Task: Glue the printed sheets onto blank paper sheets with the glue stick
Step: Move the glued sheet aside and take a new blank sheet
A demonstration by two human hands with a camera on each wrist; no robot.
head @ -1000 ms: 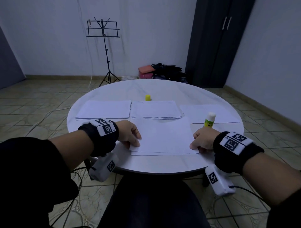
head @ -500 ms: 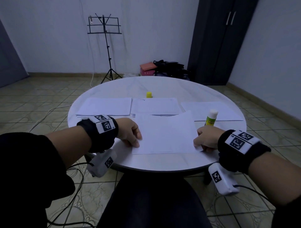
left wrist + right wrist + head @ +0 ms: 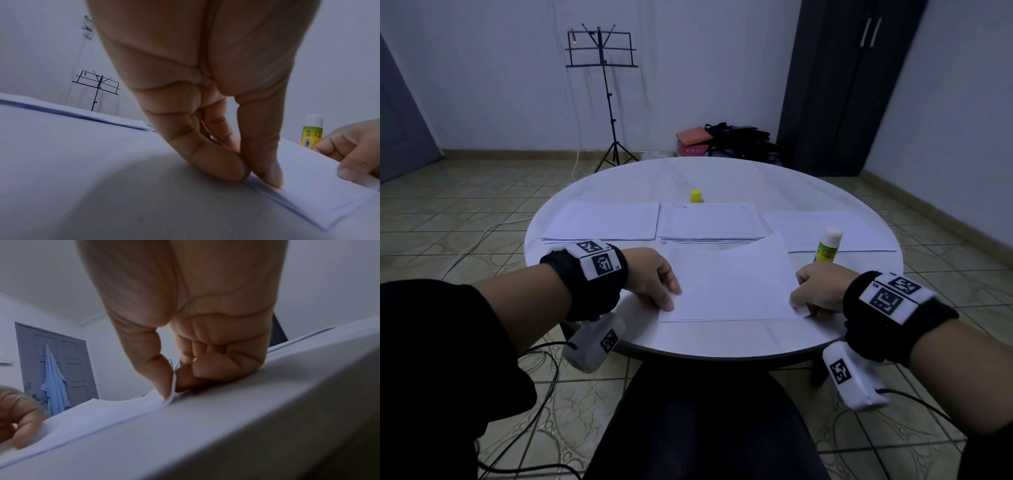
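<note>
A white sheet [image 3: 729,284] lies on another sheet at the near edge of the round table [image 3: 722,178]. My left hand [image 3: 661,291] pinches its near left corner [image 3: 265,181] between thumb and forefinger. My right hand [image 3: 804,298] pinches the near right corner [image 3: 170,395], which curls up a little off the sheet below. The glue stick [image 3: 827,245], yellow-green with a white cap, stands upright just beyond my right hand [image 3: 349,154], and also appears in the left wrist view [image 3: 312,129].
Behind the sheet lie three paper stacks: left [image 3: 602,221], middle [image 3: 709,221], right [image 3: 825,229]. A small yellow cap [image 3: 695,196] stands beyond the middle one. A music stand [image 3: 602,85], bags [image 3: 726,137] and a dark cupboard [image 3: 842,85] are by the far wall.
The two hands stay pinched on the sheet's near corners. The sheet's right side has shifted slightly and its right corner now curls up. The head view has tilted a little.
</note>
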